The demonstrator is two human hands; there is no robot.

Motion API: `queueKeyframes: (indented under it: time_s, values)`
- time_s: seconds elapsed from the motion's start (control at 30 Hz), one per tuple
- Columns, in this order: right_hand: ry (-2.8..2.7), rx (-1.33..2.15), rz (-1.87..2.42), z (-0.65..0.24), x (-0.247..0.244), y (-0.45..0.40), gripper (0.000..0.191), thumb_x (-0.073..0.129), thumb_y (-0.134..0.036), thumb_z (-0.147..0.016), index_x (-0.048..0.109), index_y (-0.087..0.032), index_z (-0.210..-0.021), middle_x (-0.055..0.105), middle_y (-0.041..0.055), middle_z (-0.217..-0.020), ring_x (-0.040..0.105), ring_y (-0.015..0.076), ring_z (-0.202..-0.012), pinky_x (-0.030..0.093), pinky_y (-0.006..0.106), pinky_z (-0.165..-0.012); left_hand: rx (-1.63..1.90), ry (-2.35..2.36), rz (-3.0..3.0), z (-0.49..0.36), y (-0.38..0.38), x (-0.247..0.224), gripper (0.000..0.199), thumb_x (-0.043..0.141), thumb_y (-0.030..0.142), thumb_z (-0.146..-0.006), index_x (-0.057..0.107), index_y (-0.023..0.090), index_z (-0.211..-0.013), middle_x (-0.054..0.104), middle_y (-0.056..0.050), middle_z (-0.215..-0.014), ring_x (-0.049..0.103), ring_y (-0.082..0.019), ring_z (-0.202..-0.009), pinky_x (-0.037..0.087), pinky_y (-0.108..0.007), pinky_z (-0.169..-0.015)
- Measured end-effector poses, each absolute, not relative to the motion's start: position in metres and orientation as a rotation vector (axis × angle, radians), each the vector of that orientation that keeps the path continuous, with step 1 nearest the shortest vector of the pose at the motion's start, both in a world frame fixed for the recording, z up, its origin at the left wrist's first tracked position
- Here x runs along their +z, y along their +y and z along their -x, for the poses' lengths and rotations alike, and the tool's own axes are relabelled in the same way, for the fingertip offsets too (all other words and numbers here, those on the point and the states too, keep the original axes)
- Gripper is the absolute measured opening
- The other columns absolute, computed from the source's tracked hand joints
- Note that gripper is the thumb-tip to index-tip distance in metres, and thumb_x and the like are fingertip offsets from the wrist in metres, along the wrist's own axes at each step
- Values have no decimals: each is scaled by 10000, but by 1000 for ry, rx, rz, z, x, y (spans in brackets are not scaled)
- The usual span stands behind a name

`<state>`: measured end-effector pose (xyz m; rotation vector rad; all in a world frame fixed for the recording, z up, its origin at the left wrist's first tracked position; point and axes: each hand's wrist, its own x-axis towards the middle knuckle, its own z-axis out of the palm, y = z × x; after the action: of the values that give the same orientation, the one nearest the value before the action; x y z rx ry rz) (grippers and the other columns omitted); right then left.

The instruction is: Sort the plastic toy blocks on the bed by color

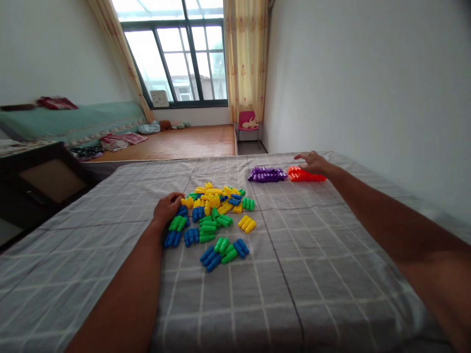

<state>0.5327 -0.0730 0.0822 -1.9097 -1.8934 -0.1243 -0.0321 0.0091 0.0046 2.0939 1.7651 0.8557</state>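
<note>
Beside the left edge of a loose pile, my left hand [168,207] has its fingers curled together. A yellow toy block [187,202] lies right at its fingertips; whether the hand grips anything is hidden. Blue and green blocks [178,223] made of joined tubes lie just under that hand. My right hand [312,162] is over the row of orange-red blocks [305,175], fingers apart and pointing left, and nothing shows in them. Next to this row, on its left, sits a row of purple blocks [267,174].
Yellow, green and blue blocks [213,200] are heaped mid-bed, with a joined blue-green group [224,254] nearer me. All lie on a grey checked bedsheet [331,274]. A white wall [360,88] rises on the right. Beyond stand another bed [191,139] and a pink chair [248,120].
</note>
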Motion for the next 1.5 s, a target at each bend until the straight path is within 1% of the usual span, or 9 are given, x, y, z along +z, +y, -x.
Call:
queueKeyframes:
  time_s: [0.2, 0.4, 0.53, 0.6, 0.77, 0.9, 1.07, 1.27, 1.5]
  values:
    - [-2267, 39, 1436, -377, 66, -77, 238, 586, -248, -839, 685, -178, -1044, 706, 77, -1013, 652, 184, -857, 495, 323, -835, 885, 1724, -2090, 32, 9, 1, 384, 464, 379, -792, 715, 199, -1019, 739, -36, -988, 663, -185, -877, 488, -238, -748]
    - [-2262, -17, 1682, -281, 41, -54, 324, 553, -383, -899, 689, -126, -1043, 696, 147, -1084, 636, 215, -971, 470, 309, -863, 893, 1686, -2082, 32, 4, 0, 381, 474, 355, -805, 714, 188, -1048, 741, -48, -964, 664, -185, -865, 488, -243, -734]
    - [-2269, -91, 1667, -257, 38, -56, 250, 616, -317, -849, 726, -135, -981, 701, 139, -1055, 613, 227, -1016, 428, 332, -933, 903, 1671, -2077, 31, -1, 1, 361, 484, 323, -800, 720, 195, -1041, 743, -35, -934, 663, -177, -833, 487, -237, -706]
    - [-2230, -71, 1535, -259, 42, -63, 230, 628, -289, -831, 731, -148, -982, 695, 114, -1068, 615, 201, -984, 426, 324, -933, 928, 1647, -2069, 32, 0, 1, 350, 490, 311, -791, 722, 197, -1027, 743, -32, -923, 663, -177, -827, 490, -239, -703]
    - [-1994, 57, 1541, -318, 46, -88, 234, 621, -176, -790, 716, -164, -1003, 699, 54, -943, 610, 120, -718, 479, 236, -718, 1086, 1546, -1987, 30, 7, -2, 327, 506, 307, -754, 728, 176, -955, 744, -40, -890, 666, -186, -834, 505, -254, -739]
    - [-1824, 154, 1685, -387, 24, -113, 237, 587, -88, -766, 706, -159, -960, 708, 47, -917, 630, 134, -749, 492, 229, -714, 1248, 1412, -1878, 22, 5, 3, 309, 532, 319, -722, 723, 153, -900, 743, -59, -909, 663, -189, -875, 510, -260, -789]
    - [-1667, 265, 1838, -436, 5, -125, 388, 525, -30, -767, 684, -185, -1086, 693, 60, -1095, 646, 156, -943, 501, 207, -752, 1004, 1474, -1716, 15, -10, 28, 344, 565, 294, -667, 723, 137, -930, 720, -46, -829, 652, -180, -757, 499, -238, -614]
    - [-1671, 418, 1998, -434, 9, -115, 326, 642, -355, -799, 701, -138, -1034, 717, 102, -1003, 670, 226, -910, 519, 265, -741, 629, 1702, -1930, 21, -12, 69, 296, 580, 221, -616, 746, 163, -854, 692, -30, -705, 622, -167, -663, 435, -214, -525]
    - [-1763, 334, 1940, -399, 7, -109, 502, 694, -242, -731, 633, -178, -1225, 654, 95, -1222, 645, 229, -1033, 498, 282, -875, 773, 1732, -1983, 35, -3, 36, 379, 496, 228, -706, 725, 159, -1000, 742, -64, -959, 680, -173, -806, 486, -213, -609]
